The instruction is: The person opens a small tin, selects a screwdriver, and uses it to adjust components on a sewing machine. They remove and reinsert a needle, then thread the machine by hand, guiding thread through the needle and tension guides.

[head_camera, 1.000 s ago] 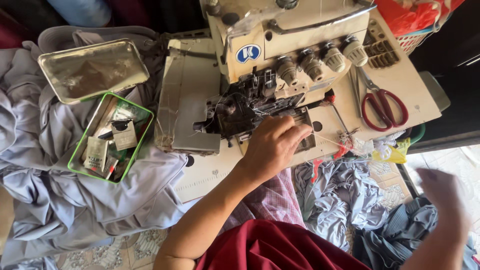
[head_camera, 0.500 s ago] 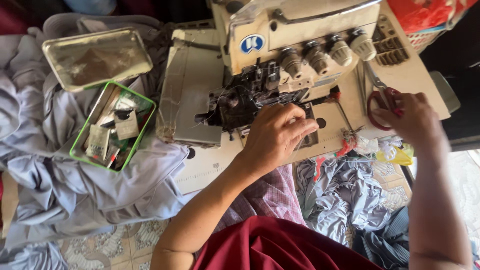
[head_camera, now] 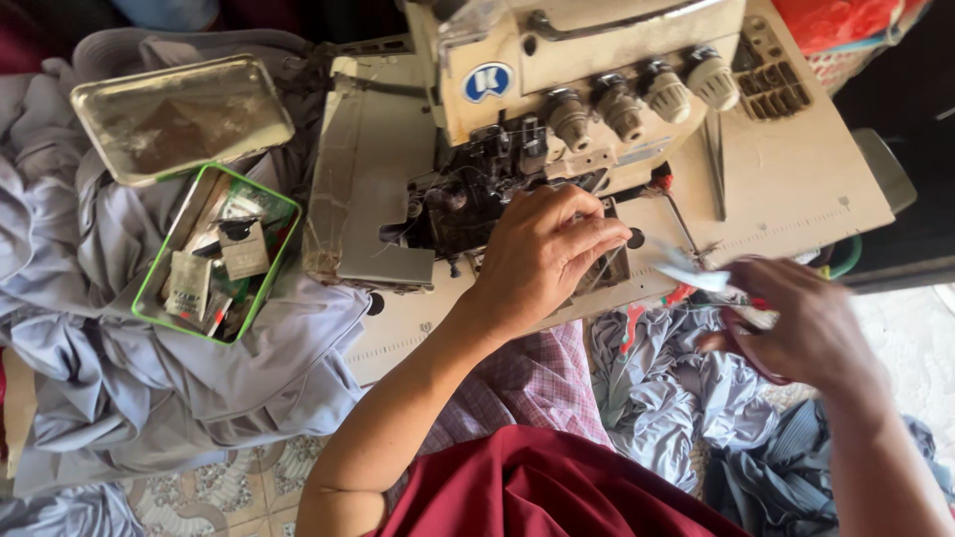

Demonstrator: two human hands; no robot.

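Scissors (head_camera: 741,328), red-handled, in the right hand (head_camera: 801,333), just off the front edge of the sewing machine table (head_camera: 796,169), below the machine's right end. Handles partly hidden under the fingers; motion blur here, blades hard to make out. A pale scrap or blade tip (head_camera: 686,270) sticks out from the hand toward the machine; cannot tell which it is. Right hand closed around the handles, fingers curled.

Left hand (head_camera: 542,259) rests at the front of the overlock sewing machine (head_camera: 557,109), fingertips at the dark needle and presser-foot area (head_camera: 477,199). Fingers bent and drawn close together, pressed down on the plate; whether they pinch thread or cloth cannot be told.

Machine: cream body, four tension knobs (head_camera: 627,99) in a row along its front, a round blue badge to their left. Cream side cover (head_camera: 368,179) hangs open off the machine's left end.

Left of the machine: green plastic tray (head_camera: 149,308) with small packets and oddments, lying on heaped grey-blue cloth (head_camera: 149,398). Beyond the tray, farther from the person, a dull metal tin lid (head_camera: 179,114), empty side up.

Below the table's front edge: more grey-blue cloth (head_camera: 657,398) bunched between the two arms, checked fabric (head_camera: 517,383) and dark red garment (head_camera: 557,492) on the person's lap. Patterned floor tiles (head_camera: 219,492) show below the left cloth heap.
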